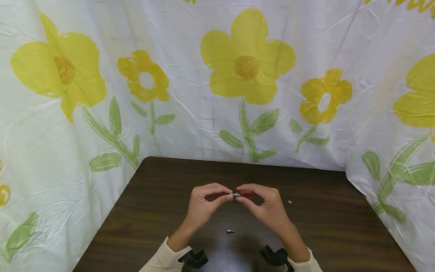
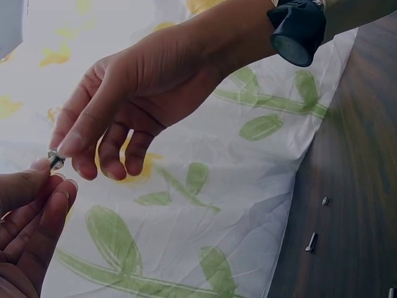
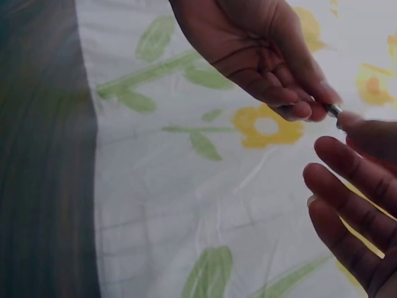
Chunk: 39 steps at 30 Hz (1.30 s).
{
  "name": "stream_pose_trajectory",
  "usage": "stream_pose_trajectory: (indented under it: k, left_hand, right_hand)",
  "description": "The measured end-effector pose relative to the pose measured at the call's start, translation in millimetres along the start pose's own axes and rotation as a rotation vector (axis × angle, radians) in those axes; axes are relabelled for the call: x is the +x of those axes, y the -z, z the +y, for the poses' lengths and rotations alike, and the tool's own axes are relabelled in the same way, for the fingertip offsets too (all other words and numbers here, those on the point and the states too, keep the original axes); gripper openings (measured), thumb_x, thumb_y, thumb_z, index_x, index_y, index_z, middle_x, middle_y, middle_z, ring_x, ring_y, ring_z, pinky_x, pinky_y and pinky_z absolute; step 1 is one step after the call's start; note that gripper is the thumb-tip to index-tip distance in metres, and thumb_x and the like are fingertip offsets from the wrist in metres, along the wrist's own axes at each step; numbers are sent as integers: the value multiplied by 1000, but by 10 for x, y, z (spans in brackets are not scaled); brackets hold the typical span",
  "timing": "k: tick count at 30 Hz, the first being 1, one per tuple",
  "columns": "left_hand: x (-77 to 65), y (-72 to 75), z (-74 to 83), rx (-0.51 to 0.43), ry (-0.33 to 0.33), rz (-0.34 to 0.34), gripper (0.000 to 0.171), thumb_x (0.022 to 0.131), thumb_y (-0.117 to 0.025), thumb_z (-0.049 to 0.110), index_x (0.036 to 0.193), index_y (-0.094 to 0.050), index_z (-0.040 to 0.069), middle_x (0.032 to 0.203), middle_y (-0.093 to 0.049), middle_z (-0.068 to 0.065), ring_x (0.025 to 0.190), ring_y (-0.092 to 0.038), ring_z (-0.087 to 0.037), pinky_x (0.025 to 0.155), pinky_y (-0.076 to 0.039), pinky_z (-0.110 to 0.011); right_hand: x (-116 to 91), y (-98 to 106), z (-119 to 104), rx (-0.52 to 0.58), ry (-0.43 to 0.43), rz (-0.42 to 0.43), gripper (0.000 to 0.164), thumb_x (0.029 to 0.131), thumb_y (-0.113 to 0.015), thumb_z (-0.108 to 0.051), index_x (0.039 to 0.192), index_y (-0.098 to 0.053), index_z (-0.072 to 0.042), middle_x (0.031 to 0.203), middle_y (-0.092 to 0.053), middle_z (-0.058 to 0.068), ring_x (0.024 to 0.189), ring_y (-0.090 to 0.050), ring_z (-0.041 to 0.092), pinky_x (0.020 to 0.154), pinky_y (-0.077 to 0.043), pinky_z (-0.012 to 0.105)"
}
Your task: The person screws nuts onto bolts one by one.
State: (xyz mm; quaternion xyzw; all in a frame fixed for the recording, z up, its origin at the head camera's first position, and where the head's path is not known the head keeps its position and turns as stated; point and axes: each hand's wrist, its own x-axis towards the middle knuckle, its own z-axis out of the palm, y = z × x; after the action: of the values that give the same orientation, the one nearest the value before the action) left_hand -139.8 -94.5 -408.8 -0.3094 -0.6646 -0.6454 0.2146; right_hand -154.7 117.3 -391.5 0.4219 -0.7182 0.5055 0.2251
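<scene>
Over the table, both hands meet at a small silver metal bolt (image 1: 235,194), which lies roughly sideways between them. My left hand (image 1: 203,204) pinches one end of it between thumb and forefinger. From the other side, the thumb and forefinger of my right hand (image 1: 266,206) pinch the end with a wider ring-like part, largely covered by the fingertips. In the left wrist view the bolt (image 2: 56,160) shows between the fingertips of both hands; the right wrist view shows a short piece of it (image 3: 335,110).
Another bolt (image 1: 230,231) lies on the dark wooden table (image 1: 163,204), below the hands. A small nut (image 1: 290,202) rests right of the right hand. A white curtain with yellow flowers (image 1: 190,124) hangs around the table's back and sides.
</scene>
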Motion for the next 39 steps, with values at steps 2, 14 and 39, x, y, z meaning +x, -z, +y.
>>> stream_pose_trajectory:
  k: [2,14,39]
  left_hand:
    - [-1,0,-4,-4,-2,-4,16,83,-78,-9,96,-77,1,89,-74,-15,82,-72,-21,68,-62,-38]
    - [-1,-6,13,-4,-15,-8,15,83,-78,-8,95,-77,0,88,-74,-17,81,-72,-20,68,-62,-34]
    - [-7,-18,46,-13,-24,-9,15,84,-77,-9,96,-77,0,90,-75,-15,82,-73,-23,70,-62,-35]
  right_hand:
    - [4,-4,8,7,29,-2,30,79,-82,8,104,-75,-7,94,-76,4,81,-73,14,70,-60,26]
    - [1,-43,7,33,9,-33,16,88,-76,3,99,-76,-9,84,-75,2,72,-71,9,67,-58,22]
    - [10,-45,-4,13,88,-4,33,77,-82,11,105,-75,-6,95,-76,5,81,-74,15,72,-59,24]
